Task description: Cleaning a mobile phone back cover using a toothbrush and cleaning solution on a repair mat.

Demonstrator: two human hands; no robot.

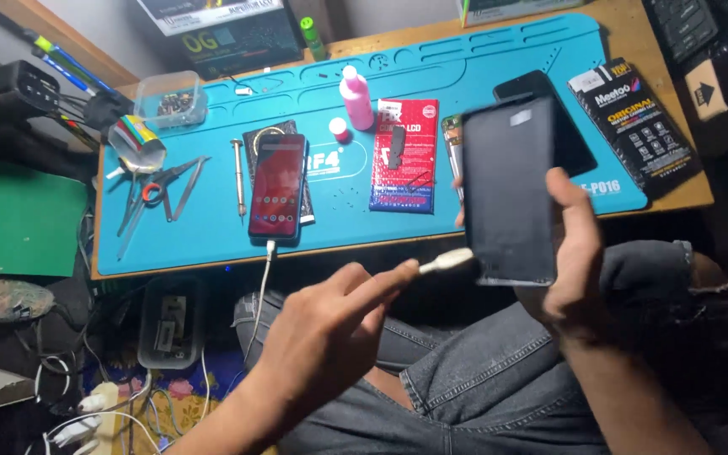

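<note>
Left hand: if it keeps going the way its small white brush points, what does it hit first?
The left hand aims its small white brush up and right. First in that line is the lower left edge of the flat black phone panel held in the right hand. The tip looks almost touching; depth is unclear.

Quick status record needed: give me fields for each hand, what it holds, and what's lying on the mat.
right hand: holds a dark phone panel upright above the lap, thumb on its right edge
left hand: pinches a small white brush, tip touching the panel's lower left edge
mat: blue work mat on a wooden desk
on mat, centre: lit phone with a white cable plugged in
on mat, other: pink bottle, red package, screwdriver, tweezers and scissors
</note>
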